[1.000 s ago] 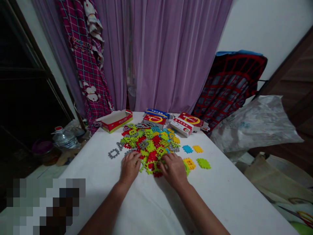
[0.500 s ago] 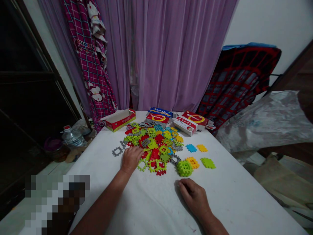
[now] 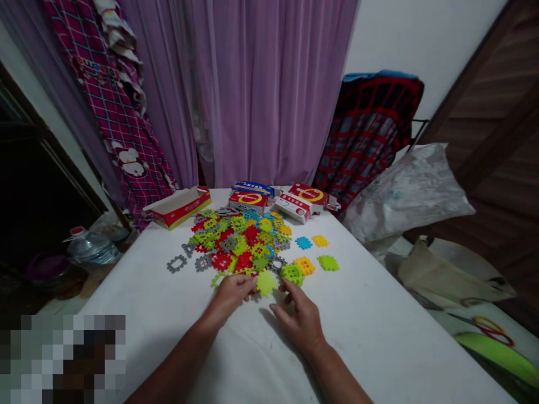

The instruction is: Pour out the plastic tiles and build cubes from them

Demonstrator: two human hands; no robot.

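A heap of flat plastic interlocking tiles (image 3: 238,241) in red, green, yellow, blue and grey lies on a white table (image 3: 379,336). My left hand (image 3: 231,293) is at the near edge of the heap, fingers pinched on a light green tile (image 3: 266,283). My right hand (image 3: 300,315) rests on the table just right of that tile, fingers spread and holding nothing. A small green stack (image 3: 292,273) stands beside its fingertips.
Single tiles lie right of the heap: orange (image 3: 305,265), green (image 3: 328,262), blue (image 3: 303,242), yellow (image 3: 320,240). Grey tiles (image 3: 177,264) lie to the left. Small cardboard boxes (image 3: 249,199) and an open red box (image 3: 177,206) line the far edge. A plastic bag (image 3: 406,193) lies right.
My left hand has come back out of the heap with a light green tile. My right hand has moved up from the bare table toward that tile. The view shifted right.
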